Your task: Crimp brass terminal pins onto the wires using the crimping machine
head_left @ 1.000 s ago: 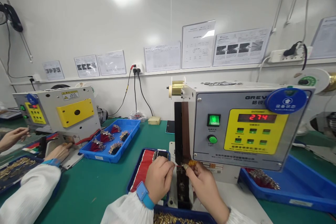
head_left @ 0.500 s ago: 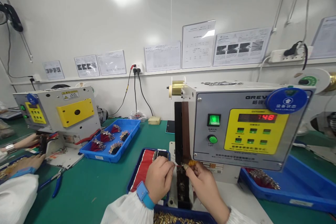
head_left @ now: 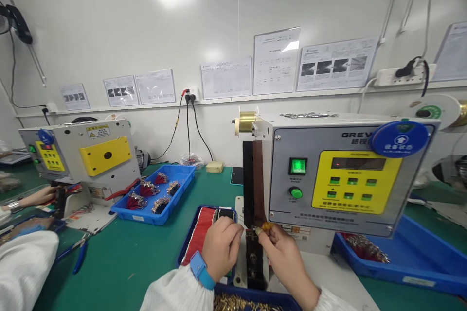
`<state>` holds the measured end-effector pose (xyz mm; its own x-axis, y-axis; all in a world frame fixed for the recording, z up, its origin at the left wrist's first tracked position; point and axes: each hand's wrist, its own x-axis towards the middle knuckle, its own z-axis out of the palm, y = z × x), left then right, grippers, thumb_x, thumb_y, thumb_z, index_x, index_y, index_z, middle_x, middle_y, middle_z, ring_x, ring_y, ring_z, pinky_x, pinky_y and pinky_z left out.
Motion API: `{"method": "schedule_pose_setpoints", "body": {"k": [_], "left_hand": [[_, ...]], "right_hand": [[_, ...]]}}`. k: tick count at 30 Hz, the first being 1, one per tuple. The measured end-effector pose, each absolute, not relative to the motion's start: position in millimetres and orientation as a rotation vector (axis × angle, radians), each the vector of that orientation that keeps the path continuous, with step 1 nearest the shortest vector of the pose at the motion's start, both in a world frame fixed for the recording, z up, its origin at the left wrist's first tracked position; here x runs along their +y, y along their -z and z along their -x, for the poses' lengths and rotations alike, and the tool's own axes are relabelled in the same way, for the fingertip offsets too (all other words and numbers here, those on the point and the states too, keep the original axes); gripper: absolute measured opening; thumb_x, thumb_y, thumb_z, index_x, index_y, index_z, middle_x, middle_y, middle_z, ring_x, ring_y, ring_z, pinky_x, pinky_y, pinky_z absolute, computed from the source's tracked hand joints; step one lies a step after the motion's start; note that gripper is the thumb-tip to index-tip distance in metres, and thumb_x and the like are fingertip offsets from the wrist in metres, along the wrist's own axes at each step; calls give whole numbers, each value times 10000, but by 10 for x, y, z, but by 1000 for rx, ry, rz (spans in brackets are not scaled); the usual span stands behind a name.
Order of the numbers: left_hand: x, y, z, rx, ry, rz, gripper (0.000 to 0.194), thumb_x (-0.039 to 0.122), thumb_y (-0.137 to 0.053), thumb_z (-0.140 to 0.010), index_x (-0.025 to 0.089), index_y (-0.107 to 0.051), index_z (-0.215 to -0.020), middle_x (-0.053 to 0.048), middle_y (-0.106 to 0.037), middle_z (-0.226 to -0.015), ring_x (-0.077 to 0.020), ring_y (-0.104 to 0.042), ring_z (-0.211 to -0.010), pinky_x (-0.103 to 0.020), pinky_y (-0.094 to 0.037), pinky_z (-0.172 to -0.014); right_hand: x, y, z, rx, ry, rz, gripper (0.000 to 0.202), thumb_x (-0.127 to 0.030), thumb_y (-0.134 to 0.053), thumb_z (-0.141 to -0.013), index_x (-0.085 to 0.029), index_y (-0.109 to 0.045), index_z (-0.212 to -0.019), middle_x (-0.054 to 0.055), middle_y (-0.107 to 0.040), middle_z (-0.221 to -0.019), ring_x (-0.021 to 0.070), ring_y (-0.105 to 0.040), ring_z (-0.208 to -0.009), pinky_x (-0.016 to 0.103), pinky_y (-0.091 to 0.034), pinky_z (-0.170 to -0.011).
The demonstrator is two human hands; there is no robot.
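My left hand (head_left: 222,245), with a blue wrist strap, is closed in a pinch at the left of the black crimping head (head_left: 254,252); a thin red wire shows at its fingertips. My right hand (head_left: 286,257) pinches something small and metallic at the right of the same head, too small to name. The two hands' fingertips are close together at the head, apart from each other. Above my right hand stands the grey machine (head_left: 288,141) with a yellow panel. Behind my left hand lies a tray of red wires (head_left: 199,235). Brass-coloured terminals (head_left: 237,303) fill a blue tray below.
A blue bin (head_left: 412,257) with wire bundles stands at the right, another blue tray (head_left: 155,216) with bundles at the left. Blue-handled pliers (head_left: 80,255) lie on the green table (head_left: 124,262). At far left, another person's hands and sleeve (head_left: 29,262) are beside a second machine (head_left: 105,150).
The red digits on the machine's display have gone out, apart from a small dot. The other person's sleeve at left has moved slightly up and right. My hands hold almost the same pose.
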<state>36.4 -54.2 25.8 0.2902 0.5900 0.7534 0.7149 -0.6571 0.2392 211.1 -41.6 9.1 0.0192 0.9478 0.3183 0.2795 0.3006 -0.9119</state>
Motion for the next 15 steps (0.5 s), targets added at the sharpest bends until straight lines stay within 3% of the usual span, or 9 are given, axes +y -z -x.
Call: {"method": "schedule_pose_setpoints", "body": {"k": [5,10,15], "left_hand": [[-540,-246,-363,-1262,1333,2403,242,196,-386,-964,193,-625,-929,-63,-602,-803,-183,-584,-762,-293,-486,-667],[-525,-219,-353,-1298,1367,2404,212,217,-419,-960,199,-628,-927,-58,-617,-814,-180,-594,-764,-292,-489,-681],[-505,-202,-348,-1301,1323,2411,207,209,-432,-949,192,-631,-893,-53,-614,-789,-179,-596,-743,-285,-482,-657]], "right_hand": [[-402,-88,-2085,-1503,-776,1207,282,-470,-504,-848,-251,-465,-674,-52,-510,-494,156,-485,-411,273,-377,-442],[-317,-215,-2242,-1693,-759,1275,261,-377,-453,-842,-254,-468,-612,-36,-513,-470,166,-481,-411,301,-388,-486],[-263,-394,-2744,-1883,-597,1275,151,-295,-551,-722,-249,-567,-579,22,-598,-582,190,-524,-520,323,-396,-521]]}}
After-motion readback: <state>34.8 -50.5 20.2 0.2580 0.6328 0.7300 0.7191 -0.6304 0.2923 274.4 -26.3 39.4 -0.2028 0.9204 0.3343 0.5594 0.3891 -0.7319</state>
